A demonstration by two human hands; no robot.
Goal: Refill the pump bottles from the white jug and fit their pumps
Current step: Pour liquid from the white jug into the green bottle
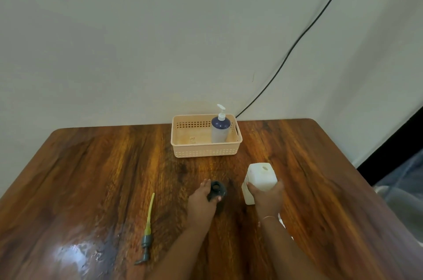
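Note:
A dark pump bottle [219, 189] stands open-necked near the table's middle, and my left hand [202, 199] grips its side. Just to its right stands the white jug [261, 176], upright on the table, with my right hand [266, 195] wrapped around its near side. A grey pump [146, 242] with a yellowish dip tube lies flat on the table to the left, apart from both hands. At the back, a blue-topped bottle [220, 130] with a white pump fitted stands inside a peach basket [206, 150].
The wooden table [91, 176] ends at a pale wall behind the basket. A black cable [297, 41] runs down the wall to the table's back edge. Something white lies partly hidden under my right forearm [282, 222].

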